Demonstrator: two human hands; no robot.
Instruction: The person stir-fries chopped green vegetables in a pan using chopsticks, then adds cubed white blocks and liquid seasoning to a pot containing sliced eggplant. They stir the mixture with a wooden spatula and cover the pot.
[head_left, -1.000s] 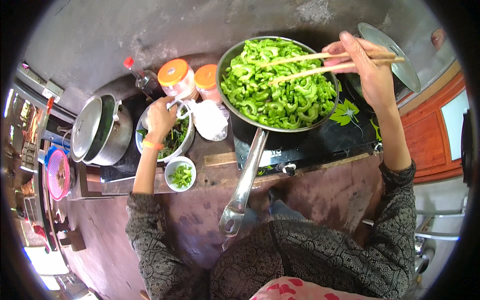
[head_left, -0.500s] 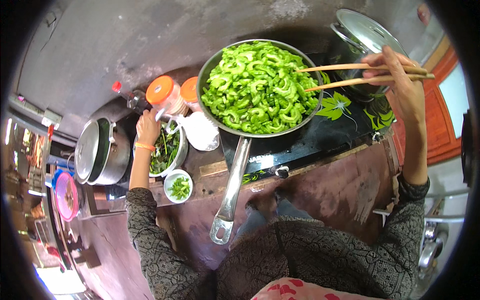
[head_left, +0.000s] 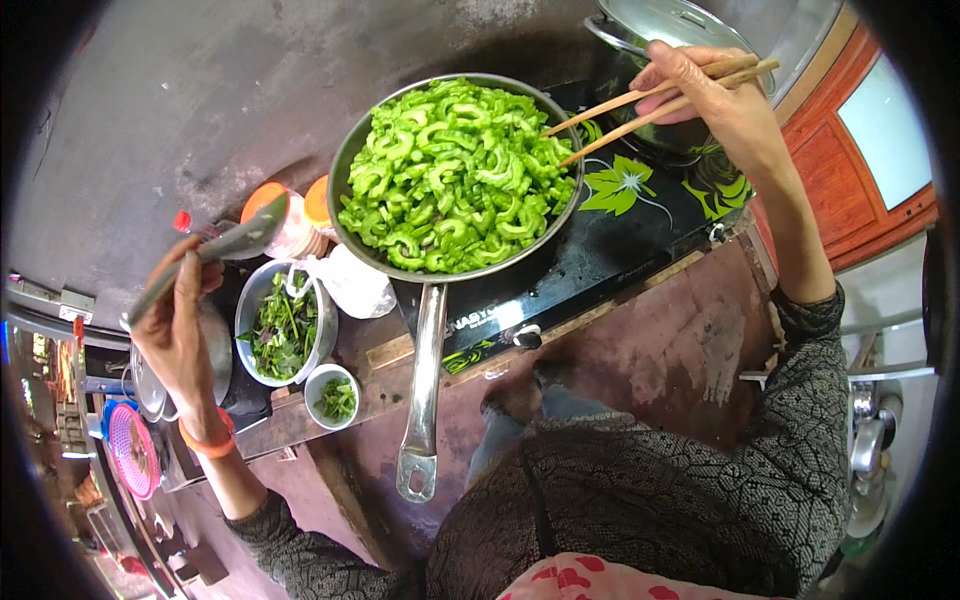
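A wide frying pan (head_left: pixel 428 310) on the black stove top is heaped with bright green bitter melon slices (head_left: pixel 460 170). My right hand (head_left: pixel 705 95) grips a pair of wooden cooking chopsticks (head_left: pixel 640 112), their tips among the slices at the pan's right edge. At the left, my left hand (head_left: pixel 185 320) is closed around the handle of a large grey spoon (head_left: pixel 235 238), held raised and slanted beyond the bowl (head_left: pixel 322 335) of leafy greens (head_left: pixel 283 325). An orange band circles that wrist. The spoon's hollow side cannot be made out.
Beside the greens stand a small white bowl (head_left: pixel 322 408) of chopped green stalks and a white plastic bag (head_left: pixel 352 282). Orange-lidded jars (head_left: pixel 285 222) and a red-capped bottle (head_left: pixel 190 226) line the wall. A lidded pot (head_left: pixel 625 90) stands behind the chopsticks; another pot (head_left: pixel 215 350) is at left.
My left hand has left the greens bowl, moving left and nearer me, and now holds the spoon up. The view has shifted; the chopstick tips remain at the pan's right side.
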